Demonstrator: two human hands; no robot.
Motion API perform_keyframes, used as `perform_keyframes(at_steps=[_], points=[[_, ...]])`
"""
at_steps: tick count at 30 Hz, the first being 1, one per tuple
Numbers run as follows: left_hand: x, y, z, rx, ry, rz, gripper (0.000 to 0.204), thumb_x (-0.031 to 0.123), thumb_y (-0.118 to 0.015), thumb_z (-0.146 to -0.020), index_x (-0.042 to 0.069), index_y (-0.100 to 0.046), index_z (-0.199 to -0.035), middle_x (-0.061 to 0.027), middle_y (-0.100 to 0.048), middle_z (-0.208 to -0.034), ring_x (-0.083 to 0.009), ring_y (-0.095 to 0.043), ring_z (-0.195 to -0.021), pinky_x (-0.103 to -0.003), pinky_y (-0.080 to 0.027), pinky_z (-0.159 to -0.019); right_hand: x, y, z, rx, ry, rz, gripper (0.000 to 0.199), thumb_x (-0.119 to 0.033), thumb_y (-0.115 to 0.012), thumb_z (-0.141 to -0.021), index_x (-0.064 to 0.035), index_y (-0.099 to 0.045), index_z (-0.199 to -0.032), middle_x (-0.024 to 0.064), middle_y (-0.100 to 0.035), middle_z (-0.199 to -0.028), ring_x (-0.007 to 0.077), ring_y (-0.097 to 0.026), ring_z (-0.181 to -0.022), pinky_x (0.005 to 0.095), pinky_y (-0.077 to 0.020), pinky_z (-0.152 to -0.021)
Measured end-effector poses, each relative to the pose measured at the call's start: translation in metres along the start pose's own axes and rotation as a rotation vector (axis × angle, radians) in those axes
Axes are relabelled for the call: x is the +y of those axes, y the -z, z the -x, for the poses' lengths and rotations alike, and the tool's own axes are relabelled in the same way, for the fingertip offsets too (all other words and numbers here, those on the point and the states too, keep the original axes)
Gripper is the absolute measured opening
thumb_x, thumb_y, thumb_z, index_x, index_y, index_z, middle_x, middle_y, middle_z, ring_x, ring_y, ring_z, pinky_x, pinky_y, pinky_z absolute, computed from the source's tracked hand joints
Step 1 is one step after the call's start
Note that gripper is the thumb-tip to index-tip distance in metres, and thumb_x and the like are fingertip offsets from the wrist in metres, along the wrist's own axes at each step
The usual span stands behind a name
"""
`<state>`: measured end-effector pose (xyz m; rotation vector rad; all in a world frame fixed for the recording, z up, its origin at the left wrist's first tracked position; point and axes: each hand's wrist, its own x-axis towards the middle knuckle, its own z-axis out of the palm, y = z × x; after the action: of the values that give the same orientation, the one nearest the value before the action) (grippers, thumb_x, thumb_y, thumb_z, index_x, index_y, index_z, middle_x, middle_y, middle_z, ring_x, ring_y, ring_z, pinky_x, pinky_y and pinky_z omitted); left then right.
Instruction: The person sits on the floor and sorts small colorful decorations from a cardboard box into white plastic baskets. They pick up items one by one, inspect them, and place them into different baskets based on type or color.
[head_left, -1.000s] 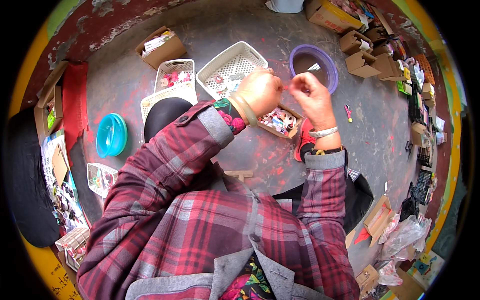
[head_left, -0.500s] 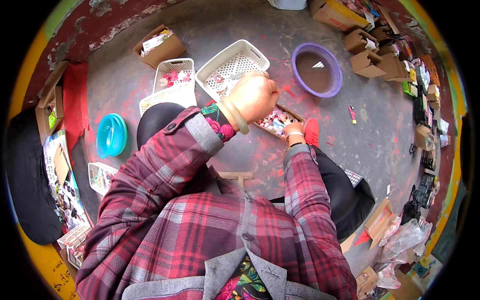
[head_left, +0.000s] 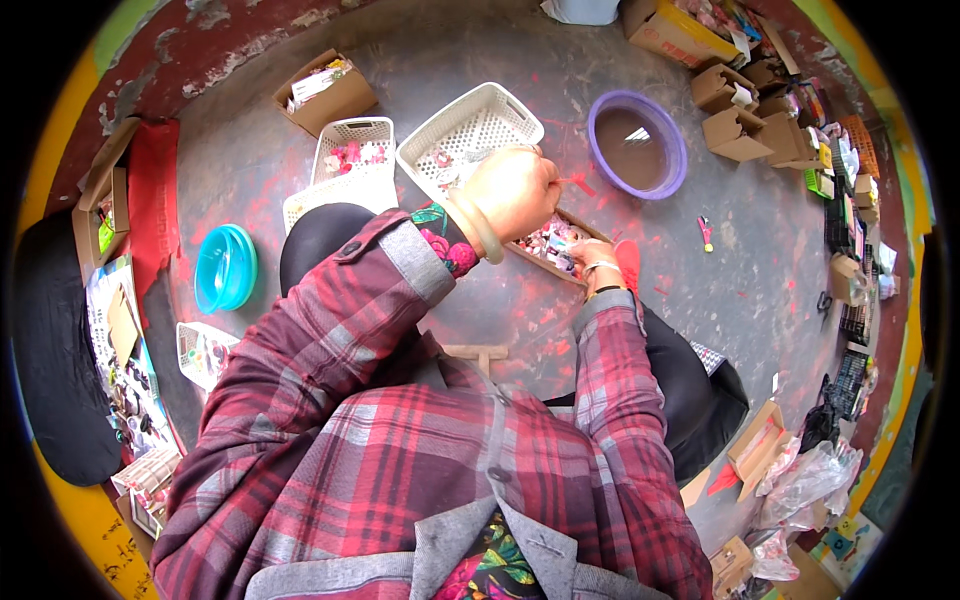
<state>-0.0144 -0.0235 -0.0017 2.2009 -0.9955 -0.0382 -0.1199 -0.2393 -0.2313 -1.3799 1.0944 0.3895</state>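
A: so what's actually on the floor (head_left: 760, 260) around you?

B: grey concrete, red paint smears everywhere. I've got white mesh baskets (head_left: 468, 128), a purple basin (head_left: 637, 146), stacked blue bowls (head_left: 224, 268), a shallow cardboard tray of small bits (head_left: 550, 243) and a pile of brown cardboard boxes (head_left: 735, 130)

A: all sitting straight on it?

B: yep
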Motion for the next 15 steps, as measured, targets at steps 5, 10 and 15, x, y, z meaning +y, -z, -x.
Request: perform_keyframes(at_steps=[5,10,15], points=[[0.002,0.005,-0.004,-0.102,0.090,0.058,0.019,0.014,-0.057,-0.072,0.000,-0.066,-0.079,-0.0178,-0.061,-0.069,-0.0328,-0.060,-0.064,-0.039,-0.048,-0.064,-0.071,0.032,0.061,-0.184,0.231,-0.262,0.011,0.000,-0.062,-0.072,-0.0037,-0.058,-0.081,0.0050,-0.061,-0.073,0.0165,-0.061,-0.059,0.0233,-0.0482,-0.049],[0.008,0.014,-0.003,-0.195,0.188,0.168,0.020,0.016,-0.057,-0.073,0.000,-0.067,-0.082,-0.0188,-0.062,-0.071,-0.0299,-0.062,-0.066,-0.036,-0.049,-0.065,-0.169,0.059,0.198,-0.178,0.799,-0.057,0.016,-0.006,-0.063,-0.077,-0.0028,-0.060,-0.093,0.0042,-0.063,-0.082,0.0109,-0.061,-0.069,0.0190,-0.0450,-0.058],[0.015,0.011,-0.002,-0.263,0.237,0.205,0.020,0.016,-0.058,-0.074,0.000,-0.067,-0.082,-0.0181,-0.063,-0.073,-0.0297,-0.062,-0.068,-0.037,-0.049,-0.066,-0.174,0.041,0.260,-0.246,0.937,0.130,0.016,0.007,-0.059,-0.075,0.0015,-0.064,-0.090,0.0027,-0.062,-0.084,0.0092,-0.057,-0.078,0.0221,-0.0458,-0.071]])
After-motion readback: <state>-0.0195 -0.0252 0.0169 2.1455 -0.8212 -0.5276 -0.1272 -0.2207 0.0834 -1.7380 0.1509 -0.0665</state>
